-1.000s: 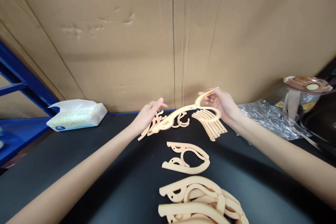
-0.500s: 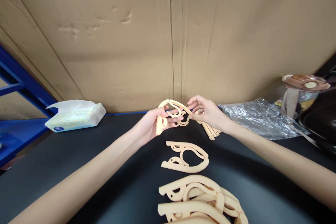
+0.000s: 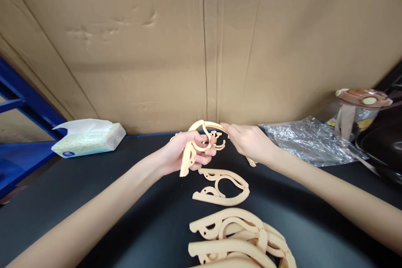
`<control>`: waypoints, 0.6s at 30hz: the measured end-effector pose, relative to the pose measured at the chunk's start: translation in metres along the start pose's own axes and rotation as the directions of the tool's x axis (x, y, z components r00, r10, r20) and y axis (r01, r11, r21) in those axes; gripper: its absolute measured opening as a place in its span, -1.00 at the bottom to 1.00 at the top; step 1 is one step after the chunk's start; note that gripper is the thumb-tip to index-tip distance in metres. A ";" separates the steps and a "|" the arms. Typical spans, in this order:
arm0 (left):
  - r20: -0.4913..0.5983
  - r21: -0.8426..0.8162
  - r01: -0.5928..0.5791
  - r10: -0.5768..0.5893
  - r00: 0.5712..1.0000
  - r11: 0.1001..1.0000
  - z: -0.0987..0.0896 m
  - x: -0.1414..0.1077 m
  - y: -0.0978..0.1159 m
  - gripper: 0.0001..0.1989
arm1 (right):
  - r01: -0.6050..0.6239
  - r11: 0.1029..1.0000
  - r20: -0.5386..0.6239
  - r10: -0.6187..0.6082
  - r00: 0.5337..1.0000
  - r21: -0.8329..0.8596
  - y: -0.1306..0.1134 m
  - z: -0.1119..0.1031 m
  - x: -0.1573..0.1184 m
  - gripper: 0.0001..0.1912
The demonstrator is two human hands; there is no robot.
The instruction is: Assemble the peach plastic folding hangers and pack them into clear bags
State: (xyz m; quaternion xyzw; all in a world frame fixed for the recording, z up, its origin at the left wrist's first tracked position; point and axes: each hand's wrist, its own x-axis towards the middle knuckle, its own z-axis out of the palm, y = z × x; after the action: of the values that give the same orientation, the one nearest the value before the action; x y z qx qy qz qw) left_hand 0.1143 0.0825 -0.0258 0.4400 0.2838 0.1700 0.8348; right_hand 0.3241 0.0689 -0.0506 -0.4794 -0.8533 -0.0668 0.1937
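Between my two hands is a cream plastic folding hanger [image 3: 197,124], lifted over the black table. My left hand [image 3: 185,150] has its fingers wrapped round one arm and the middle loop. The tip of the other arm is in the closed fingers of my right hand [image 3: 248,140], seen from the back. Just below, a folded hanger [image 3: 224,201] lies by itself on the table. Nearest me is a pile of folded hangers [image 3: 232,245], cut off by the lower edge. Behind my hands lie more cream pieces with hooks [image 3: 220,145], partly hidden.
A tissue pack [image 3: 89,138] lies at the left, by a blue metal frame [image 3: 34,104]. Crumpled clear plastic [image 3: 298,140] and a bottle with a brown lid [image 3: 362,98] are at the right. A cardboard wall [image 3: 141,50] closes off the back of the black table [image 3: 132,209].
The held hanger's left arm has swung lower, and my left fingers have curled tighter round it. My right hand has turned, back now facing me, covering more of the pieces behind.
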 end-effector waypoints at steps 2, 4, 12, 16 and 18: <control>-0.057 0.134 0.017 -0.009 0.998 0.991 -0.001 0.001 -0.001 -0.90 | -0.037 0.997 0.068 0.032 0.997 0.074 0.000 -0.003 0.002 -0.65; -0.165 0.364 -0.006 0.071 0.984 0.931 -0.001 0.001 -0.005 -0.89 | -0.090 0.977 0.133 0.065 0.989 0.193 0.005 -0.008 0.006 -0.67; -0.365 0.795 0.061 0.396 0.842 0.604 0.006 -0.002 -0.016 -0.60 | -0.441 0.880 0.210 0.472 0.856 -0.176 0.065 -0.026 0.008 -0.64; -0.415 0.795 0.046 0.488 0.768 0.605 0.005 0.004 -0.012 -0.56 | -0.486 0.823 0.285 0.561 0.777 -0.293 0.076 -0.014 0.000 -0.65; -0.393 0.815 0.034 0.509 0.765 0.578 0.003 0.005 -0.011 -0.56 | -0.489 0.816 0.339 0.575 0.745 -0.310 0.076 -0.010 -0.001 -0.66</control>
State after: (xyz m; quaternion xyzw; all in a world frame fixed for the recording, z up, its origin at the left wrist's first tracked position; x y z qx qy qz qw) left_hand 0.1207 0.0775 -0.0350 0.7181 0.5075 0.2736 0.3898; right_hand 0.3914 0.1055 -0.0475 -0.7233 -0.6897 0.0096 -0.0314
